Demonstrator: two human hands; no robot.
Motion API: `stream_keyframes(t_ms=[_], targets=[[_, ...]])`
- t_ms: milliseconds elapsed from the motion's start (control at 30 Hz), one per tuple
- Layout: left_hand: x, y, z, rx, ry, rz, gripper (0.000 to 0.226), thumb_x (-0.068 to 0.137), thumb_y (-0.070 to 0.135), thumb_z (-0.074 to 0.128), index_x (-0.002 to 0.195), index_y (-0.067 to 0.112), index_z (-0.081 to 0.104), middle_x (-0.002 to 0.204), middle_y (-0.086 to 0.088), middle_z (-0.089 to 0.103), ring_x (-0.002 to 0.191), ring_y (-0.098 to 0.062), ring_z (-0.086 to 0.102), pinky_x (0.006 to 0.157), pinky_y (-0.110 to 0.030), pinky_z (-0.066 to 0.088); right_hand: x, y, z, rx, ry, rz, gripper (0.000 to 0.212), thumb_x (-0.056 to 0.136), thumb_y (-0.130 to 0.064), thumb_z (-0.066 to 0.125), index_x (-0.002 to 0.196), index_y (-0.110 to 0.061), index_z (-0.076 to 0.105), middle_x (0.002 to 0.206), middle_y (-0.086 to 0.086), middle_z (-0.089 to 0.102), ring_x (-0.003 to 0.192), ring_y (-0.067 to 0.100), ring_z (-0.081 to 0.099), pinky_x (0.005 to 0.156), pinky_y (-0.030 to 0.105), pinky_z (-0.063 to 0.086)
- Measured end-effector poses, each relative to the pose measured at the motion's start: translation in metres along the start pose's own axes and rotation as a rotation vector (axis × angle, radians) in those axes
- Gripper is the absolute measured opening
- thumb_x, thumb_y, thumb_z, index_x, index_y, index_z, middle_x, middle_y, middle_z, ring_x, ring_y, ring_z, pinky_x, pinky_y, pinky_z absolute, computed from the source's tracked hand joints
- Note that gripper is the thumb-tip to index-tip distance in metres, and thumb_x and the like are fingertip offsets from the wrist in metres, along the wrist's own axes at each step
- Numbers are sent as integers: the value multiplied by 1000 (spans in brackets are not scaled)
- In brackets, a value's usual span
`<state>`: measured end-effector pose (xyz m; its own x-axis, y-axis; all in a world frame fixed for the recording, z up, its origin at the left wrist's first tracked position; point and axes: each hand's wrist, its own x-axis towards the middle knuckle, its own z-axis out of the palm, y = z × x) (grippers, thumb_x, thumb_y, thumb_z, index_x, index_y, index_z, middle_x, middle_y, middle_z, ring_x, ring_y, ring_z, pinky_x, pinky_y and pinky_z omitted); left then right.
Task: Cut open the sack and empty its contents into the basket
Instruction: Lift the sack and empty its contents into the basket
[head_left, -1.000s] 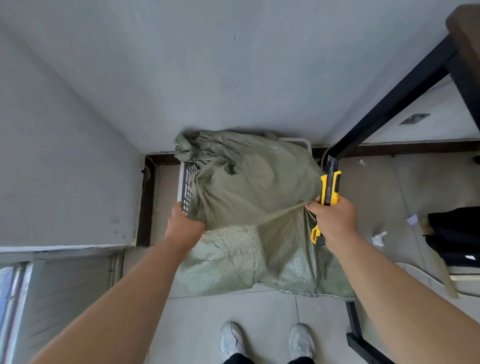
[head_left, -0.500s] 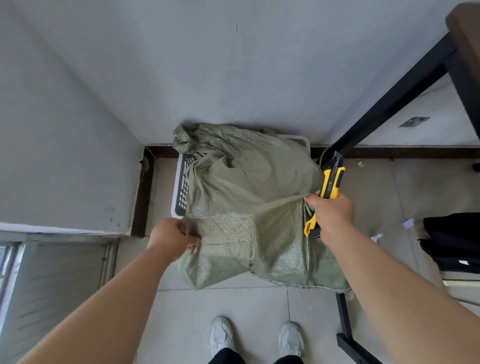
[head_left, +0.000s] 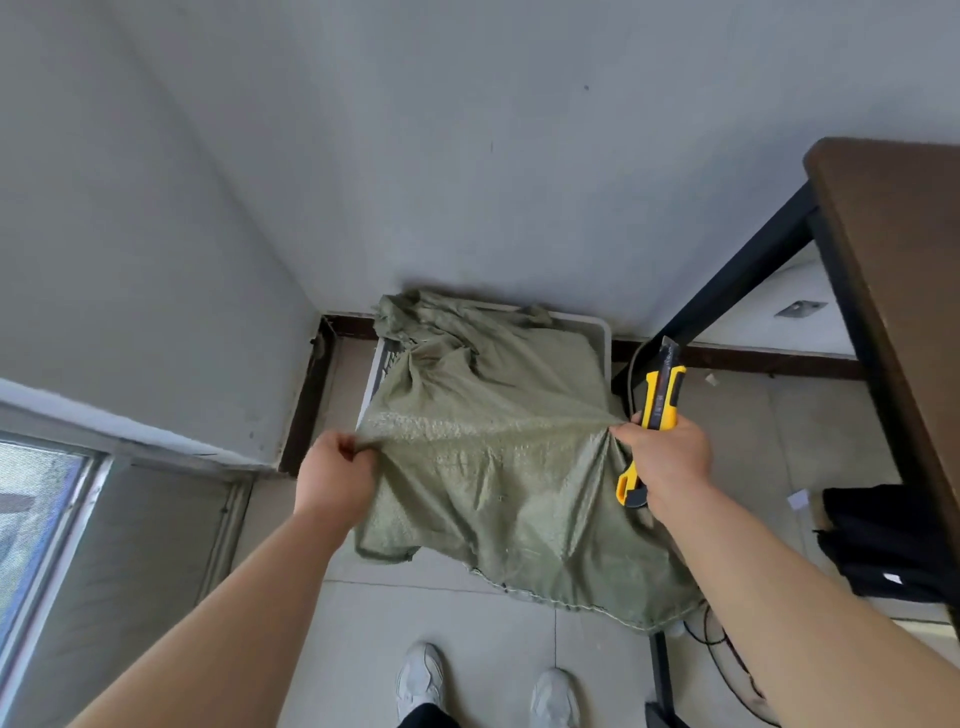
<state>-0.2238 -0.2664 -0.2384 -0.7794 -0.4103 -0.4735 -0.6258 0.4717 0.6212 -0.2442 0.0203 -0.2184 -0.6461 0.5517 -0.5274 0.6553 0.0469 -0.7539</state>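
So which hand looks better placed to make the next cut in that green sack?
The right hand, probably: it grips the yellow utility knife, blade end up, while pinching the sack. The left hand only pinches the cloth's other side, pulling it taut over the basket.

Both bare forearms run up from the bottom corners of the frame toward the centre, elbows out of view.

Left hand (head_left: 335, 480), left of centre: closed in a fist, knuckles up, thumb and fingers pinched at its upper right edge on green sack fabric (head_left: 498, 457). Wrist straight.

Right hand (head_left: 667, 460), right of centre: closed, back of the hand toward the camera, wrapped round a yellow utility knife (head_left: 658, 410) with fabric pinched at its left edge. Wrist slightly cocked.

Two feet in pale shoes (head_left: 421, 680) at bottom centre, toes pointing up-frame.
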Motion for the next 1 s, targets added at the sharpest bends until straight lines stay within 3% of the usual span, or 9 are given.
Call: stream_keyframes(t_ms=[200,333,500,633,800,933,1000], targets=[[-24,22,-17,-58,39,27,14,92,14,47,104,7,50,91,-10,60,78,-26,56,57,-30,41,-16,-16,-22,27,-8,5,26,76,-2,74,67,-16,54,63,3,50,57,16,44,53,26,37],[-40,41,-24,-80,66,47,13,96,16,42,107,11,45,89,-6,59,76,-23,55,68,-36,43,-27,-29,-36,56,-8,9,26,77,-3,74,68,-15,54,64,3,51,57,15,45,53,25,36],[-54,51,-36,-1,82,74,21,98,17,43,116,7,49,98,-6,60,90,-29,57,75,-36,42,-38,-44,-51,60,-31,9,23,77,-1,74,71,-14,55,65,3,52,58,15,46,52,25,37],[-63,60,-41,0,67,93,20,99,16,40,115,8,48,96,-9,61,87,-31,57,75,-40,47,-41,-53,-60,41,-34,2,22,77,-3,74,72,-14,56,66,3,52,60,16,46,53,26,37],[-70,79,-38,-1,23,86,27,101,17,29,124,10,40,83,-6,54,68,-22,50,58,-33,38,-39,-62,-66,1,-19,-25,25,77,-6,74,67,-17,55,64,2,51,57,16,44,53,27,36],[-67,94,-47,-92,-142,-4,38,91,26,55,122,9,40,89,1,51,74,-11,49,59,-26,39,-37,-65,-66,-8,-12,-1,25,78,-4,73,66,-16,55,65,2,52,58,16,45,53,26,37],[-63,93,-53,71,-225,6,46,82,18,68,119,12,41,91,-1,54,75,-11,52,55,-22,38,-35,-63,-66,-38,-17,-6,24,78,-5,73,67,-17,55,65,3,52,60,18,47,53,26,37]])
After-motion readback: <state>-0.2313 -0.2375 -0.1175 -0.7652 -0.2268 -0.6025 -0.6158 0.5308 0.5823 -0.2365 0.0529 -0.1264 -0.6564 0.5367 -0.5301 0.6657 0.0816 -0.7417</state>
